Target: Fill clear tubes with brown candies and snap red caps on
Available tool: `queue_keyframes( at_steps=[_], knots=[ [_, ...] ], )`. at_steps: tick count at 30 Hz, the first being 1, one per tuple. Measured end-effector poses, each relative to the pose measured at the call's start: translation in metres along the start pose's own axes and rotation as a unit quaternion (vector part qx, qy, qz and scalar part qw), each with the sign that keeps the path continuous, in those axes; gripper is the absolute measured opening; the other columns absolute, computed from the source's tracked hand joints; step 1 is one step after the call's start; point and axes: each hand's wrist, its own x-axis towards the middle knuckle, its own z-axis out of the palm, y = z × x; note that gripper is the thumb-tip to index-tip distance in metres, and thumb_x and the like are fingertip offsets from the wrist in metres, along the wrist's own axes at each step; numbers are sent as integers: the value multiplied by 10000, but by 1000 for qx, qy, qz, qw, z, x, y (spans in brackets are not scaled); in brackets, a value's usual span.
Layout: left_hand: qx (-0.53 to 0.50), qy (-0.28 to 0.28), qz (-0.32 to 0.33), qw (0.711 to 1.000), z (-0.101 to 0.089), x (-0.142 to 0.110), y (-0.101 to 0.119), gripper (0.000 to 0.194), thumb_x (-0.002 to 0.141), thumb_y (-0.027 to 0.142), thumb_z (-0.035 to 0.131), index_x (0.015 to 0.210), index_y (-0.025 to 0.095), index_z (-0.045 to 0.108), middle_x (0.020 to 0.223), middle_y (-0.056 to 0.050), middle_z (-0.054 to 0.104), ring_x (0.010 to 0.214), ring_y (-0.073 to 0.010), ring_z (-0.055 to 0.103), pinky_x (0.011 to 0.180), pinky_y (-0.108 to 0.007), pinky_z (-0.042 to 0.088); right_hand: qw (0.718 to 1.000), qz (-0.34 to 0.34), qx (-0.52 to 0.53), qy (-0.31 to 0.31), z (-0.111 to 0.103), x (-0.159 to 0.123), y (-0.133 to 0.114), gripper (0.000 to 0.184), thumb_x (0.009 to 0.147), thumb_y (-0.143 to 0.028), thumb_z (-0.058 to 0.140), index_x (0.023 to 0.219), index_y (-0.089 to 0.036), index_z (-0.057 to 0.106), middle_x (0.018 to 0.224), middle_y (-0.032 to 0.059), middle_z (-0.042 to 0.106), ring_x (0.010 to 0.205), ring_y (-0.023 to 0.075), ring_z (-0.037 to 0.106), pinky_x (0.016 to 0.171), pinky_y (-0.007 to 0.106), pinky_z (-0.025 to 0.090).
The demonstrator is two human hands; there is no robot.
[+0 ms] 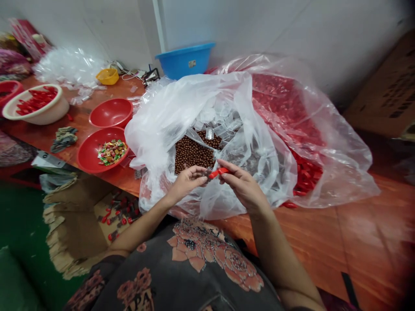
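Observation:
My left hand (184,185) pinches a small clear plastic container (208,173) that looks dark inside, partly hidden by the fingers. My right hand (243,185) grips a red plastic piece (219,172), its end against the container's opening. Whether the two are joined, I cannot tell. Just beyond the hands, a white plastic bag (155,125) lies open. Inside it show many small brown balls (191,153) and a heap of empty clear containers (223,119).
Right of the bag is a clear sack of red pieces (288,112). A red bowl (86,151) holds small wrapped items, beside another red bowl (112,113). A cardboard box (74,224) below the table's edge contains red-ended containers. A blue basin (184,60) stands behind.

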Motion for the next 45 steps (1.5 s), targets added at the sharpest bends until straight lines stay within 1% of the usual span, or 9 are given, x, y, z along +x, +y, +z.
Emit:
queue_keyframes(
  at_steps=[3,6,12,14,22,28,37,41,45],
  knots=[
    [-1,6,-5,1000,-3,-1,-4,373,738,310,762,1056,155,644,997,-66,690,892,-156,641,771,-296,547,1000,-3,20,0,0,-1,0,486,706,-295,776,1181,-284,676,1140,21,677,910,121,606,832,293,502],
    [-10,-5,-12,1000,-4,-2,-8,365,750,310,751,1064,158,645,1052,-76,683,934,-168,638,783,-305,551,999,-15,27,31,1,-2,2,471,693,-300,794,1152,-289,688,1112,9,696,925,121,618,884,310,502],
    [-6,-22,-4,1000,2,-3,-12,361,752,287,748,1065,138,648,1047,-85,682,938,-173,637,780,-307,550,993,-66,-53,85,1,-1,13,388,745,-350,744,1125,-278,710,844,-10,703,679,95,566,642,272,507],
    [-5,-22,-3,1000,3,-2,-12,356,752,277,746,1061,131,647,1022,-81,685,909,-161,637,769,-298,548,989,-89,-74,89,0,-1,16,357,773,-343,718,1126,-291,711,874,-8,704,667,84,550,628,261,502],
    [-14,-22,15,1000,4,-3,-11,358,767,272,727,1091,146,644,1092,-89,667,950,-170,628,780,-308,552,973,-178,-117,90,2,-6,22,399,806,-310,702,1203,-327,662,1225,20,620,1130,161,590,970,354,509],
    [-39,-27,16,999,7,-5,-13,392,772,285,729,1126,144,638,1056,-93,683,910,-157,637,792,-305,540,915,-271,-294,62,14,-16,23,411,898,-304,600,1309,-312,588,1283,46,616,1205,182,572,1063,415,466],
    [-49,37,58,996,8,-3,-23,317,740,249,757,1028,145,672,1012,-67,711,908,-141,654,854,-280,505,795,-385,-468,30,18,-13,40,850,848,-318,662,1549,-277,181,1465,137,454,1341,243,475,1061,440,491],
    [-92,61,52,993,11,-5,-31,339,729,245,767,1037,148,664,974,-58,715,884,-142,657,836,-280,509,772,-403,-492,8,15,-8,42,878,857,-305,648,1557,-247,121,1462,156,447,1354,256,456,1062,451,487],
    [-122,52,37,991,13,-6,-32,382,702,249,801,1041,149,658,975,-50,713,867,-125,658,835,-253,503,762,-424,-489,11,10,-5,41,794,835,-296,668,1509,-231,253,1340,144,560,1250,242,554,1001,425,525]
  ],
)
